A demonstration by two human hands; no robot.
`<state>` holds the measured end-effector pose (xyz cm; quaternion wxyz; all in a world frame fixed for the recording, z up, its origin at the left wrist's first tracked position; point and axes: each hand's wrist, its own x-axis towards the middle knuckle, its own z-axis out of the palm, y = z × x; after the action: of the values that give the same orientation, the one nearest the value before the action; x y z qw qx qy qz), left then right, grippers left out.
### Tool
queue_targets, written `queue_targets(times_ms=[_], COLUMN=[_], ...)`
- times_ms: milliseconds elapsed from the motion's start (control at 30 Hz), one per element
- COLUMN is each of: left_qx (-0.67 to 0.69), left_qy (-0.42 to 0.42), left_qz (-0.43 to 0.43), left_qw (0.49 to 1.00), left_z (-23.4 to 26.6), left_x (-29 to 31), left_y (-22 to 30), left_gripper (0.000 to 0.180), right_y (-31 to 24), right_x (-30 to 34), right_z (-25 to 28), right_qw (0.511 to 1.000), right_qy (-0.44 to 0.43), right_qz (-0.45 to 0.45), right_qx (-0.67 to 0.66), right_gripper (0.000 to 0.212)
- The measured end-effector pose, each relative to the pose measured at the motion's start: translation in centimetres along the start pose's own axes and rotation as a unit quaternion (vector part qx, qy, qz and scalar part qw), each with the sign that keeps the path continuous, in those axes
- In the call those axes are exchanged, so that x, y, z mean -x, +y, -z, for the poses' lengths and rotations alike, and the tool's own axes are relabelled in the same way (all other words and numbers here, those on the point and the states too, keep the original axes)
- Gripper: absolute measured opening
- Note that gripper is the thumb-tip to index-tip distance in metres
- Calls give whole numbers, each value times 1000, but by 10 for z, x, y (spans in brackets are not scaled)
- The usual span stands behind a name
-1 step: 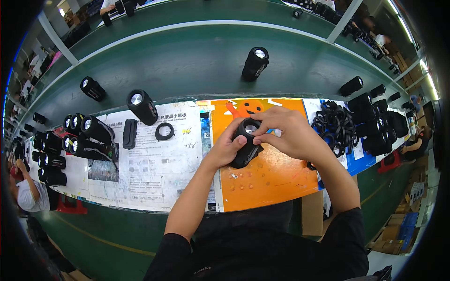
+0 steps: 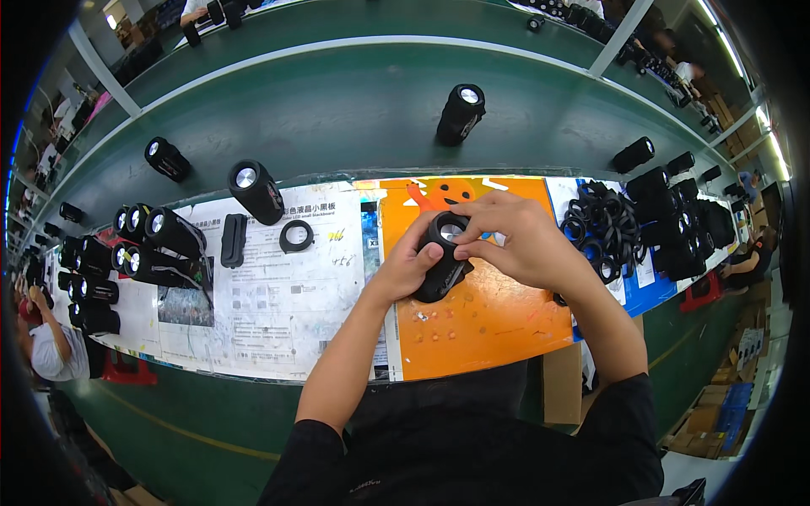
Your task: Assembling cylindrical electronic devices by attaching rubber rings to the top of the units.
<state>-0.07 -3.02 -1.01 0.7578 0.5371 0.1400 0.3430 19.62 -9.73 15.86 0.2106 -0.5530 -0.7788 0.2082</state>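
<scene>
While a long green surface (image 2: 337,126) spans the far side with several black cylinders standing or lying on it, a white printed sheet (image 2: 278,320) covers the near table's left part, and an orange sheet (image 2: 489,329) lies to its right. On the white sheet's left side, a group of black cylinders (image 2: 173,232) lies stacked with silver ends showing; a pile of black rings (image 2: 601,228) is heaped right of the orange sheet. Above that sheet, the right hand (image 2: 519,240) reaches in from the right, thumb and bent fingers drawn in at the rim of the held cylinder (image 2: 437,282); whether they pinch the edge or only press, I cannot tell. The left hand (image 2: 407,268) wraps the same cylinder from its left, thumb across the front. Thus the cylinder sits tilted between both hands, its upper end facing up. Left of them lie a slim black part (image 2: 234,241) and, just beside it, a single black ring (image 2: 296,237). Smallest is the silver disc (image 2: 451,230) in the held cylinder's end.
</scene>
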Motion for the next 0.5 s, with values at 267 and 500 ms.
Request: queue_targets(times_ms=[267, 500], left_qx=[-72, -109], left_qy=[24, 1], left_qz=[-28, -38], left_qw=[997, 993], left_z=[1, -7], left_x=[15, 37], left_y=[4, 7], left_gripper=[84, 73], right_y=[-10, -27], right_x=[13, 33], right_z=[-16, 0], right_qw=[996, 997], right_qy=[54, 55], right_qz=[75, 7], right_qx=[7, -59], right_gripper=[17, 30])
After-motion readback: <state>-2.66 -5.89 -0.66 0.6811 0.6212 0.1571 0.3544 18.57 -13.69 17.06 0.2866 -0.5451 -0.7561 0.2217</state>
